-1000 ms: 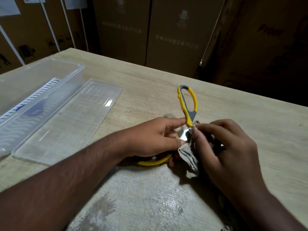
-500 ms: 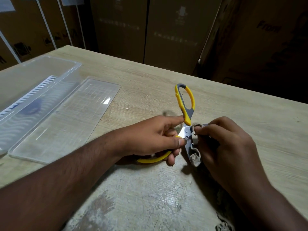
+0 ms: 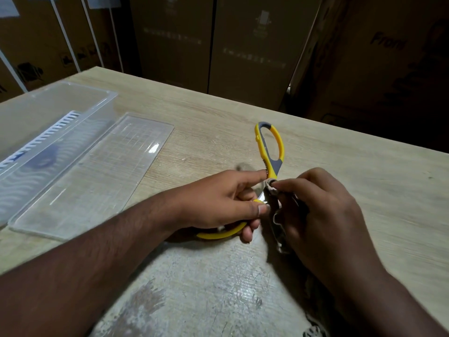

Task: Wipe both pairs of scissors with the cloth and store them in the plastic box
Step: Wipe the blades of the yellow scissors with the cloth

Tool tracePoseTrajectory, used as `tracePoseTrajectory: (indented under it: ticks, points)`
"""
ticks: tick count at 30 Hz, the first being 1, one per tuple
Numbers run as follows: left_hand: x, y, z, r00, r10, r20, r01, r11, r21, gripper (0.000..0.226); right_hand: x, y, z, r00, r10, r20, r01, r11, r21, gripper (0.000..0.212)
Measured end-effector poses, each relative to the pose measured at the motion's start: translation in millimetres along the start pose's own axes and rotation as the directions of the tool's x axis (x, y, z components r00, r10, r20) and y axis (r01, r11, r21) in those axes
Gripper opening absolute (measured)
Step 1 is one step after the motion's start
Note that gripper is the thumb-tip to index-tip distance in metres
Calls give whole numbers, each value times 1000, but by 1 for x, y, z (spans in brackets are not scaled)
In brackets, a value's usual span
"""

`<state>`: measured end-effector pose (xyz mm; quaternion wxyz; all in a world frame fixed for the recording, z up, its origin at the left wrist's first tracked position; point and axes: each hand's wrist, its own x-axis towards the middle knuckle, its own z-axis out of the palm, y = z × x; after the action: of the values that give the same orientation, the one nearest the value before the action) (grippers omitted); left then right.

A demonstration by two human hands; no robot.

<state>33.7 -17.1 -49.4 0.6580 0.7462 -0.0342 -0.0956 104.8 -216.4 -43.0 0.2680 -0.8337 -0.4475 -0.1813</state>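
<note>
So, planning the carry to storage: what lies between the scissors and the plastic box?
In the head view, only the clear lid lies flat on the table between the scissors and the box.

Left hand (image 3: 226, 203) and right hand (image 3: 323, 215), fingers curled, nearly touching

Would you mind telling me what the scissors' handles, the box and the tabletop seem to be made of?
Scissors: the handles look like glossy yellow plastic with matte grey inserts, perhaps rubber. Plastic box: clear, shiny plastic; the table shows through it. Table: pale wood-grain surface, possibly laminate, scuffed whitish nearer the camera.
</note>
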Motion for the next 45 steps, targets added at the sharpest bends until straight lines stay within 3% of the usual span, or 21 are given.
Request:
tracePoseTrajectory:
  ticks: [5,10,16,19,22,26,30,33,36,38,40,43,45]
  points:
    - [-1,3,0,1000,-10,17,11,1000,-27,65,-2,18,-13,997,62,-46,-66,994,-90,33]
    - [-1,3,1,1000,5,16,-5,1000,-15,55,-2,1,-2,997,-72,-34,73,997,31,26]
    - [-1,0,-1,1000,-26,-13,26,1000,0,68,-3,27,-15,995,83,-56,-89,990,-111,25]
    - [-1,6,0,999,-33,-4,33,999,-13,64,-3,16,-11,995,-20,-94,15,998,-58,21]
    - [-1,5,1,1000,2,5,-2,1000,7,54,-1,1,0,995,-98,-12,99,994,37,25]
    - [-4,4,1,1000,-20,-20,20,1000,7,63,-3,20,-9,1000,24,5,-24,999,-45,25]
    - [-4,8,1,999,-32,-2,32,999,-12,58,-1,45,-26,983,138,-124,-153,981,-121,22]
    - [-4,8,-1,999,-36,20,36,999,4,59,1,31,-22,983,35,-177,-46,997,-57,18]
    - [-4,6,0,999,-39,-3,39,999,14,61,0,21,-9,997,-54,-45,54,998,-16,19]
    - [-5,4,0,999,-34,-17,34,999,-4,62,2,37,-12,999,2,-44,-3,1000,-15,20]
    - [-8,5,0,1000,0,-14,-1,998,-66,58,4,58,-21,984,151,-91,-153,988,-16,21]
    - [-9,10,-3,998,56,16,-51,976,-214,43,5,73,-31,913,391,-116,-342,890,302,17]
    - [-9,16,-2,996,31,88,6,917,-399,47,8,62,-28,904,426,-21,-334,738,587,10]
